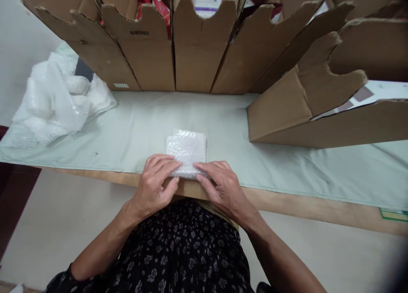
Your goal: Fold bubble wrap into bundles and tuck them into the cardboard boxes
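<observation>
A small piece of clear bubble wrap lies on the pale green cloth at the table's near edge, its near side rolled or folded over. My left hand grips the left end of that folded side, fingers on top and thumb in front. On the right end, my right hand holds it the same way, thumb at the near edge. The two hands are a short gap apart. Whether anything is inside the fold cannot be seen.
A heap of bubble wrap sits at the left. Several upright cardboard boxes stand along the back, some holding red or white packets. Another cardboard box juts forward at the right. A green-edged item is at the table's right edge.
</observation>
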Demonstrator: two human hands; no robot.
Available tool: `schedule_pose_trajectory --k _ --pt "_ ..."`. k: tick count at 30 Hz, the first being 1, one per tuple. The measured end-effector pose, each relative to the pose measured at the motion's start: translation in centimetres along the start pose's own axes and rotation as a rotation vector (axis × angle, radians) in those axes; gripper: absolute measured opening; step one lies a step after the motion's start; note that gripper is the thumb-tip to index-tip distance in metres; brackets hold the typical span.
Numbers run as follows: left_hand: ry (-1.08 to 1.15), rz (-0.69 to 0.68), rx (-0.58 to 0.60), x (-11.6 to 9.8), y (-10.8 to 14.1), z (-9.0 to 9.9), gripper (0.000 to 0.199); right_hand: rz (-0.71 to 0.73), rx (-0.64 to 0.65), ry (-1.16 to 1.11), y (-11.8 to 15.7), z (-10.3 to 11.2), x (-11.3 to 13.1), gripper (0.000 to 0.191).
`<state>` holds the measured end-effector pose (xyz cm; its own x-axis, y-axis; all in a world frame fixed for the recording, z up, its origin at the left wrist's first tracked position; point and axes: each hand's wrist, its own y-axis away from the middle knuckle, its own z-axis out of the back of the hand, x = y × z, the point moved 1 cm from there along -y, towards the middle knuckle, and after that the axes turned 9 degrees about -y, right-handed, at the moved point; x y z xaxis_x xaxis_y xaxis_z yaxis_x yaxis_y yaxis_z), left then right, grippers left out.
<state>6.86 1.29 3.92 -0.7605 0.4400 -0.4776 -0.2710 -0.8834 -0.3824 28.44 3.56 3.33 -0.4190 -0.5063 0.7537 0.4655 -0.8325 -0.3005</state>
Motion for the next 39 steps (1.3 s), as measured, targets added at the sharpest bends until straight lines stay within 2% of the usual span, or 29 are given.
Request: schedule_pose_trajectory --k 2,5,9,11,13,15,17,19,22,24,27,30,34,36,38,39 --pt "0.025 0.077 0.024 0.4 -0.5 -0.2 0.027 0.01 -0.054 0.02 0.2 0.1 -0.1 0.026" --pt "0.019 0.186 0.08 1.0 -1.3 -0.3 0.029 0.105 -0.125 0.179 0.3 0.1 -0.1 0.037" --pt "0.011 0.27 0.121 1.5 -2.1 -0.7 0.034 0.186 -0.014 0.379 -0.2 -0.3 -0.2 0.033" --pt "-0.007 0.288 0.069 1.6 -2.3 -1.1 0.035 0.186 0.045 0.413 -0.8 -0.6 -0.6 0.03" --pt "-0.018 0.289 -0.055 1.5 -2.0 -1.4 0.04 0.164 0.056 0.403 -1.5 -0.8 -1.1 0.028" --pt "0.012 0.314 -0.199 1.2 -1.3 -1.3 0.049 0.13 0.022 0.351 -2.1 -0.8 -1.5 0.027" --pt "0.117 0.404 -0.283 0.7 -0.4 -1.0 0.051 0.075 -0.04 0.264 -2.3 -0.6 -1.8 0.026" --pt "0.321 0.559 -0.249 0.1 0.5 -0.6 0.045 -0.003 -0.1 0.148 -2.3 -0.4 -1.9 0.027" --pt "0.749 0.79 -0.103 -1.1 1.1 -0.8 0.045 -0.158 -0.135 -0.042 -1.7 -0.3 -1.3 0.029" --pt "1.006 0.849 -0.062 -1.6 0.8 -1.3 0.048 -0.251 -0.134 -0.17 -1.1 -0.2 -0.6 0.03" --pt "1.225 0.84 -0.038 -2.2 -0.2 -2.1 0.046 -0.318 -0.046 -0.341 -0.5 -0.1 0.5 0.03" --pt "1.318 0.871 -0.045 -2.7 -1.1 -2.8 0.046 -0.305 0.022 -0.358 -0.2 0.1 1.1 0.028" --pt "1.35 0.907 -0.112 -3.6 -1.7 -3.1 0.047 -0.285 -0.207 -0.218 0.4 0.5 0.4 0.028" --pt "1.329 0.92 -0.149 -4.0 -1.9 -3.0 0.045 -0.305 -0.257 -0.325 1.1 0.5 -0.1 0.049" --pt "1.313 0.93 -0.155 -4.5 -2.0 -3.2 0.041 -0.332 -0.184 -0.538 2.0 0.5 -0.2 0.072" --pt "1.309 0.932 -0.144 -4.8 -2.1 -3.3 0.04 -0.345 -0.133 -0.627 2.4 0.5 -0.1 0.078"
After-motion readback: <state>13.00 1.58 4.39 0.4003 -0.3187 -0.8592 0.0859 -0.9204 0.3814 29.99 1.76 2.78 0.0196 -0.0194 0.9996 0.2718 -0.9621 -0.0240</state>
